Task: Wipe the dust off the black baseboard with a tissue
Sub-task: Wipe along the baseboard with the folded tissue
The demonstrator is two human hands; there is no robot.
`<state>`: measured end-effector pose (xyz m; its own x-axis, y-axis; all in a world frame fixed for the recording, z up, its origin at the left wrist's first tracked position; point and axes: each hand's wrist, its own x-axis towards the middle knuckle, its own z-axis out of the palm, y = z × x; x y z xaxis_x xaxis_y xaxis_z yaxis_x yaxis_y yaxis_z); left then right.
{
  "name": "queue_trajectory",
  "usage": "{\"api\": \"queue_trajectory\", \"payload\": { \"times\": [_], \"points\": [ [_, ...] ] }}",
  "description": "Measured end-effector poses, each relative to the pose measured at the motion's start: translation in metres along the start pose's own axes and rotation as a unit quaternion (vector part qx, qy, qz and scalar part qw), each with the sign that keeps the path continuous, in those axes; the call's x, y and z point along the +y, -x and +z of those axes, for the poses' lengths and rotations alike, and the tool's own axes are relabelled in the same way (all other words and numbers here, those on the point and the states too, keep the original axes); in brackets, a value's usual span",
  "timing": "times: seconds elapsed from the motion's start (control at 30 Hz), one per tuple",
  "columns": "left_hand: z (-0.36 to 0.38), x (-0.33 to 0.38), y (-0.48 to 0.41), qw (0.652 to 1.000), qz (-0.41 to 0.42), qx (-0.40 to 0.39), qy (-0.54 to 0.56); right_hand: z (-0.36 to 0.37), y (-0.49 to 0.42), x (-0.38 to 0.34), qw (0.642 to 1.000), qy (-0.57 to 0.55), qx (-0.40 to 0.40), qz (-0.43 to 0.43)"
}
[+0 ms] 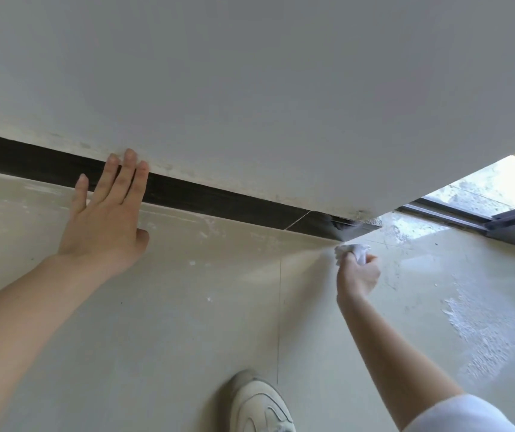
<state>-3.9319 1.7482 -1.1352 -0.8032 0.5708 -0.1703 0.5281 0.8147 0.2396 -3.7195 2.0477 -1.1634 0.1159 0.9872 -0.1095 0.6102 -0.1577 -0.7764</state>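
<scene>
Gritty floor (218,307) under black baseboard (218,204) — my right grip (357,272), four o'clock, clenches the tissue (352,251); dragging low could smear grit up.

Wall (250,88) fills 12 o'clock; no passage beyond it. Left hand (106,219) lies flat at 9 o'clock, its fingers covering that stretch of baseboard (218,204). The strip is open from there to its end at 3 o'clock. Right hand (357,275) with tissue (354,249) sits just beside that end. Open floor (187,307) between the hands. Shoe (259,403) at 6 o'clock. Track (468,216) bounds the floor at 3 o'clock.
</scene>
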Motion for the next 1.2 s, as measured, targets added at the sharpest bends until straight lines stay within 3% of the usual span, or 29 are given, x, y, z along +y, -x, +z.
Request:
{"api": "queue_trajectory", "payload": {
  "times": [0.1, 0.27, 0.53, 0.8, 0.9, 1.0, 1.07, 1.2],
  "points": [
    [0.0, -0.002, -0.001, 1.0, 0.002, 0.002, -0.006, 0.007, -0.01, -0.013, 0.999, -0.021, -0.003, 0.04],
    [-0.001, -0.002, -0.001, 1.0, 0.005, -0.003, -0.008, 0.035, 0.019, -0.024, 1.0, -0.02, -0.011, 0.014],
    [-0.001, 0.002, -0.001, 1.0, -0.003, -0.005, -0.006, 0.078, 0.116, -0.037, 0.974, -0.005, -0.187, -0.128],
    [-0.002, 0.004, 0.0, 1.0, -0.009, -0.011, 0.002, 0.115, 0.184, -0.052, 0.947, -0.06, -0.299, -0.101],
    [-0.003, 0.002, 0.0, 1.0, -0.006, -0.011, -0.002, 0.121, 0.202, -0.059, 0.913, -0.036, -0.373, -0.163],
    [-0.005, -0.001, 0.0, 1.0, 0.001, -0.008, -0.002, 0.121, 0.209, -0.065, 0.838, 0.03, -0.457, -0.298],
    [-0.005, -0.006, 0.004, 1.0, 0.008, 0.0, 0.002, 0.113, 0.204, -0.065, 0.813, 0.049, -0.471, -0.338],
    [0.0, -0.033, 0.017, 1.0, -0.013, 0.028, -0.005, 0.077, 0.168, -0.048, 0.864, 0.003, -0.406, -0.298]
  ]
}}
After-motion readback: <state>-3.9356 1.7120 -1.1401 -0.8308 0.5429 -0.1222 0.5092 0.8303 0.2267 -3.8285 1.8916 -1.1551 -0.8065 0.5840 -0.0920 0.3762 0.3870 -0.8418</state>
